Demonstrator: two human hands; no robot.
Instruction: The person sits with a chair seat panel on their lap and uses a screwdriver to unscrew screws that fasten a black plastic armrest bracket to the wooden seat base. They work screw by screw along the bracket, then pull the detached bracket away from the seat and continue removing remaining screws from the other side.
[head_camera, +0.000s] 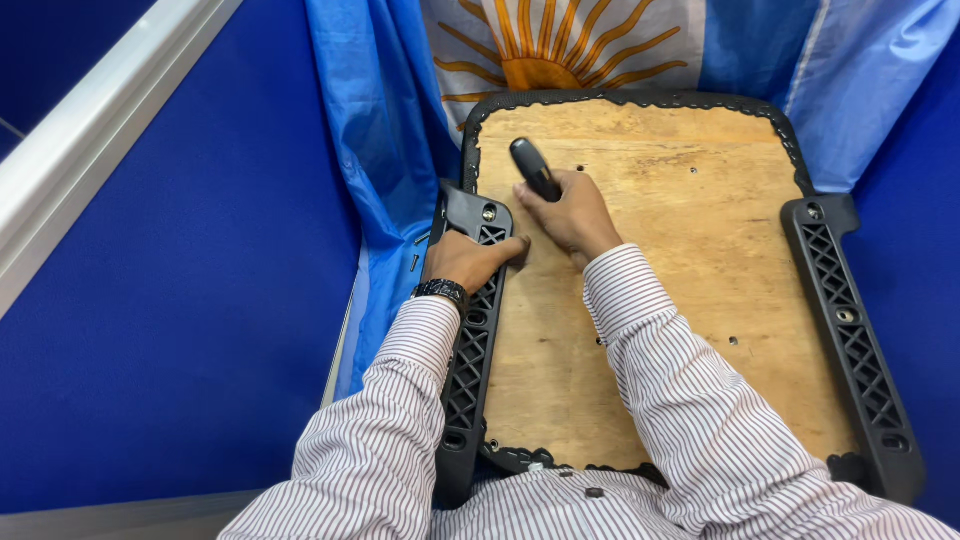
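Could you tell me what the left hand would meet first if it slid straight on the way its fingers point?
Probably the right hand, which grips a black tool handle on the bare wooden board; the left hand points that way from the black plastic lattice bracket.

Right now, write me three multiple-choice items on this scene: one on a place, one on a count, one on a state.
1. Where does the left hand rest?
A. on the left bracket
B. on the flag
C. on the blue partition

2. How many black brackets flank the wooden board?
A. one
B. two
C. four

3. What is the right hand doing?
A. lying open and empty
B. gripping a black tool handle
C. holding the wristwatch

Answers:
1 A: its fingers lie on the bracket's upper end.
2 B: one along the left edge, the right bracket opposite.
3 B: its fingers close round the handle above the board.
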